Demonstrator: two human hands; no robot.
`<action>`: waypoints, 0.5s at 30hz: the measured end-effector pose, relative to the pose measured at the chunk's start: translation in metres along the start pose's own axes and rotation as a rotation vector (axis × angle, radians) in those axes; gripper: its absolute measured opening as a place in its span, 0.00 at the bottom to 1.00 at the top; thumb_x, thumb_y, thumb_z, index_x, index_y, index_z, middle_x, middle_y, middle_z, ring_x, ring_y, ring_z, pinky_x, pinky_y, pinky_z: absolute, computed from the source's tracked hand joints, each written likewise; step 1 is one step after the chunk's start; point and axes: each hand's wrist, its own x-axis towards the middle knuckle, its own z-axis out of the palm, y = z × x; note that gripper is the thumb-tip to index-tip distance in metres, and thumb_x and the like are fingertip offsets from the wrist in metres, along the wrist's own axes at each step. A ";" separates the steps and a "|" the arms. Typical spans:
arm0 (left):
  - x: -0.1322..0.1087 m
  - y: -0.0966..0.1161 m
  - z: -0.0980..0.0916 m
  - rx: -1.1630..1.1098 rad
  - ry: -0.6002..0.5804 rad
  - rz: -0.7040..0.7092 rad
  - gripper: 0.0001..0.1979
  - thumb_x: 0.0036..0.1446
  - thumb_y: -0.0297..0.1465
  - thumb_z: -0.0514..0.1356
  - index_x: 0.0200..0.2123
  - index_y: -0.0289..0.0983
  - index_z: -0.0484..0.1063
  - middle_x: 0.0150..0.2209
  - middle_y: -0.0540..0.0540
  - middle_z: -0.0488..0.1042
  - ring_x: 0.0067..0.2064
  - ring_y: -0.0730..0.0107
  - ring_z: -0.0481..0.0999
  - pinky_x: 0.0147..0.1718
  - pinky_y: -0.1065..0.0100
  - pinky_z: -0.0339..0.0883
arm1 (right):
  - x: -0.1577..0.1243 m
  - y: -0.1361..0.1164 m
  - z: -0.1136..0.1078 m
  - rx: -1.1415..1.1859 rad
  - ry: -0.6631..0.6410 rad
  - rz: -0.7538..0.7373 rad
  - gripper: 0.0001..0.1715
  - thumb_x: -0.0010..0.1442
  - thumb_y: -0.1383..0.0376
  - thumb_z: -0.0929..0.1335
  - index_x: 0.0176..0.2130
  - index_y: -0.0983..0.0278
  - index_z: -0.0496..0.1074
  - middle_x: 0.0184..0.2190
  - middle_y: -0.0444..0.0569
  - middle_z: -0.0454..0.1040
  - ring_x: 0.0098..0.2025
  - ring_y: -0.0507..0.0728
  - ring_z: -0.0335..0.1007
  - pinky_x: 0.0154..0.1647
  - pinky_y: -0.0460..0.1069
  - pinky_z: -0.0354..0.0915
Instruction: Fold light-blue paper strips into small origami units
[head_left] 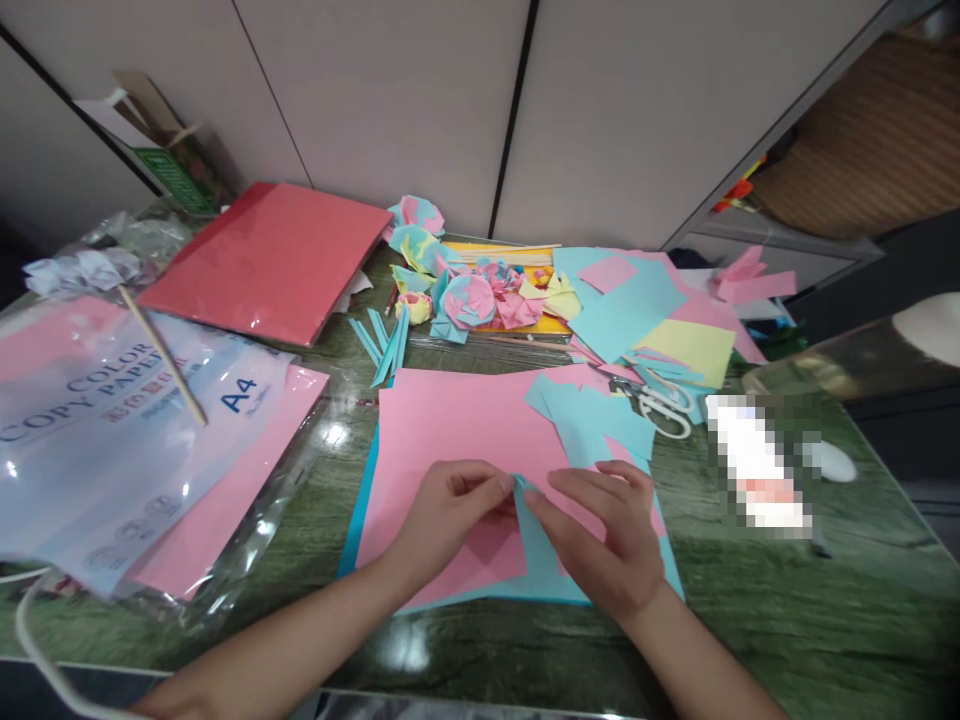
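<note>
Over a stack of coloured paper, my left hand (465, 500) pinches the tip of a small piece of light-blue paper (519, 482) between thumb and index finger. My right hand (611, 530) is beside it, fingers apart, with one fingertip at or against that tip. Light-blue paper (538, 550) widens below the pinch; whether it is the same piece, I cannot tell. Under both hands lies a large pink sheet (457, 420) with blue edges showing beneath. Cut light-blue pieces (600, 415) are scattered on its right part.
White-handled scissors (664, 410) lie right of the stack. Behind are folded paper flowers (469, 300), blue strips (386, 345) and loose coloured sheets (630, 300). At left are a red pack (277, 260), a copy paper bag (150, 440) and a stick (169, 365). A white mouse (832, 461) sits at right.
</note>
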 end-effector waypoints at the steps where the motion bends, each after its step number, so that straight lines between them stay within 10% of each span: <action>1: 0.000 0.000 0.000 -0.026 -0.003 -0.006 0.10 0.48 0.35 0.60 0.24 0.33 0.73 0.24 0.48 0.74 0.27 0.71 0.73 0.29 0.70 0.67 | 0.000 0.001 0.000 -0.008 -0.003 -0.025 0.19 0.49 0.72 0.68 0.41 0.55 0.69 0.35 0.45 0.73 0.39 0.53 0.68 0.44 0.54 0.58; 9: 0.002 0.004 0.002 0.069 0.039 -0.025 0.11 0.45 0.36 0.61 0.21 0.33 0.72 0.20 0.51 0.72 0.24 0.75 0.71 0.25 0.74 0.66 | 0.004 -0.001 0.001 0.178 -0.006 0.020 0.19 0.49 0.73 0.68 0.40 0.55 0.68 0.35 0.45 0.71 0.37 0.52 0.67 0.39 0.51 0.61; 15: 0.003 0.009 0.003 0.084 0.030 -0.061 0.11 0.46 0.36 0.60 0.24 0.33 0.73 0.23 0.49 0.74 0.25 0.72 0.73 0.26 0.72 0.68 | 0.013 -0.002 0.001 0.724 -0.206 0.722 0.12 0.55 0.64 0.64 0.41 0.61 0.64 0.32 0.47 0.69 0.36 0.52 0.66 0.36 0.47 0.64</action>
